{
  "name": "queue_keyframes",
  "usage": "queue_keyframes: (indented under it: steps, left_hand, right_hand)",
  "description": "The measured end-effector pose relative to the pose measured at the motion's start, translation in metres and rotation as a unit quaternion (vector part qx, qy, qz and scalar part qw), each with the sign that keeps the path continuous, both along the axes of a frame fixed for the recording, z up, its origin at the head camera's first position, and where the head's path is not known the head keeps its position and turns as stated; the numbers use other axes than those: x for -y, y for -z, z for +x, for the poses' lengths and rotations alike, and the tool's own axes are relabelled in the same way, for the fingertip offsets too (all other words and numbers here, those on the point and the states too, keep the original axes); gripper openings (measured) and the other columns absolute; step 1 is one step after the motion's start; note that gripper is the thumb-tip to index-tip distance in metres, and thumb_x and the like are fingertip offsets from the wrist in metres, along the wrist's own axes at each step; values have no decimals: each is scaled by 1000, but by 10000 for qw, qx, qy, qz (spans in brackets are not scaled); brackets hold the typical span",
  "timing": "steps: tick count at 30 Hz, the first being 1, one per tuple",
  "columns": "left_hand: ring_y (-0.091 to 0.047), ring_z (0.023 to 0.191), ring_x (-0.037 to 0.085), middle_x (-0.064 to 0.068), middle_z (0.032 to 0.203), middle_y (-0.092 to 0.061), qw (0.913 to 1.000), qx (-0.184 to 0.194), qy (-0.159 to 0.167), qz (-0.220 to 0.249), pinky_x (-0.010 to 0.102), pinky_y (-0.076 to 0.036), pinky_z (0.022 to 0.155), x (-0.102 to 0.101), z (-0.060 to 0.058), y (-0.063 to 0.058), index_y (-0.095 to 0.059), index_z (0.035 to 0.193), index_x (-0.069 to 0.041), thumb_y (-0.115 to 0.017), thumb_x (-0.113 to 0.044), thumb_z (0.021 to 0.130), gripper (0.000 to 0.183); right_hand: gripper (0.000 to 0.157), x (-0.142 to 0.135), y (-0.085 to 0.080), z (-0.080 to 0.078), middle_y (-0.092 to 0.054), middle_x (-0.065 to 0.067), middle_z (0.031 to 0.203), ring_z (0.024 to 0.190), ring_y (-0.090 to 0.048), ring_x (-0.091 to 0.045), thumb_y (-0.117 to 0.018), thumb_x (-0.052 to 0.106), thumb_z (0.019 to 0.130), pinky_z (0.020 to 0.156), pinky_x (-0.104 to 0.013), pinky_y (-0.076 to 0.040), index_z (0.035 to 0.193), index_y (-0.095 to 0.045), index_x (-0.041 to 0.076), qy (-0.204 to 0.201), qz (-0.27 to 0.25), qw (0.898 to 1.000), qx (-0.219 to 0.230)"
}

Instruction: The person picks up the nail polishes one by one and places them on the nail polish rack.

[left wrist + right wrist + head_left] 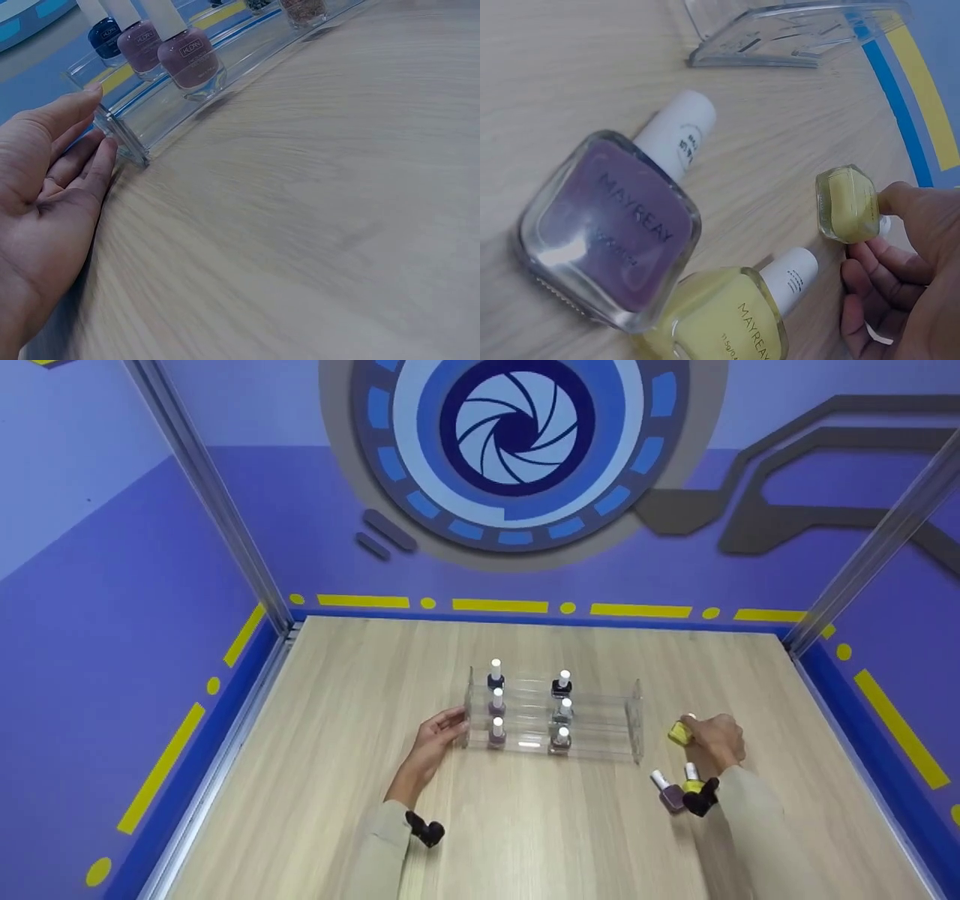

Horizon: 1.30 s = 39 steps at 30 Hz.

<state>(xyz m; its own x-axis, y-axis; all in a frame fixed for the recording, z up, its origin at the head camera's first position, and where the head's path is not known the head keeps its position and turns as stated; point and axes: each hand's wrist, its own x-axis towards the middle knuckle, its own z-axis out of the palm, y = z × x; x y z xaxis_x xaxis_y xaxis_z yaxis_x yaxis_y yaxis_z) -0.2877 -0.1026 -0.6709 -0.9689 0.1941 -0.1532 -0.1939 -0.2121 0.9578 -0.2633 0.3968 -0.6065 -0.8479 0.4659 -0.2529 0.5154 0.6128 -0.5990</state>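
Note:
A clear tiered rack [600,727] stands on the table, with several white-capped nail polish bottles in two columns on its steps. My left hand [439,735] is at the rack's left end, its relaxed fingers [97,169] touching the end panel. Nearest to it in the left wrist view is a mauve bottle [189,60]. To the right of the rack, my right hand [720,737] pinches a yellow nail polish bottle [847,204] around its cap, which the fingers mostly hide. The bottle is tipped, close over the table.
Below the right hand lie a purple nail polish bottle [611,225] and a second yellow one [731,315], partly behind the black wrist camera [701,797] in the head view. Blue panels [517,577] wall the wooden table [352,682] at the back and sides.

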Motion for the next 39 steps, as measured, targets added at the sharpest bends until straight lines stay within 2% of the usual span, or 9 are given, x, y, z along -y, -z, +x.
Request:
queue_keyframes:
  steps: [6,12,16,20,22,30,39]
  left_hand:
    - [-54,137,24,24,151,-51,9999,-72,77,128,23,-52,107,-2,-5,0,-51,144,5,-69,-11,98,53]
    - [-56,134,21,25,151,-51,9999,-40,29,108,23,-52,107,0,-3,2,-51,144,5,-69,-11,98,51]
    - [-56,133,19,23,151,-51,10000,-7,16,80,24,-52,108,2,-2,2,-52,144,3,-69,-12,98,52]
    - [-56,132,17,22,151,-51,10000,-32,9,74,26,-52,108,3,-2,2,-51,144,3,-68,-13,98,52]
    - [-56,131,16,23,151,-51,10000,-85,31,38,27,-52,109,3,-2,2,-51,144,4,-68,-14,99,52]
    - [-58,127,14,23,150,-52,10000,2,-26,64,25,-52,107,0,-1,1,-52,144,4,-69,-13,98,51]
    - [-58,128,15,22,148,-54,10000,-59,-28,73,24,-53,107,0,1,3,-53,143,4,-69,-12,98,51]
  right_hand:
    - [43,-2,1,2,-58,-6,75,73,-52,-22,-57,40,98,62,-33,-42,92,-64,-3,51,-163,9998,-123]
    - [56,-4,4,6,-71,-23,96,83,-63,-27,-57,40,99,68,-34,-51,114,-66,-14,79,-279,9990,-338]
    - [53,-5,4,5,-73,-26,102,87,-67,-29,-61,37,97,66,-29,-51,112,-68,-13,137,-227,9976,-644]
    - [47,-7,1,3,-74,-23,100,83,-65,-23,-65,35,96,59,-20,-47,109,-71,-9,182,-251,9959,-844]
    - [44,-9,-1,3,-73,-22,102,80,-65,-19,-65,33,97,57,-18,-48,111,-70,-9,125,-321,9953,-902]
    - [42,-14,-7,9,-70,-30,114,79,-65,-12,-65,22,99,56,-12,-51,122,-65,-13,-144,-493,9911,-1231]
    - [40,-11,-21,10,-72,-28,114,74,-57,1,-69,24,98,58,-10,-47,121,-69,-9,-205,-274,9868,-1585]
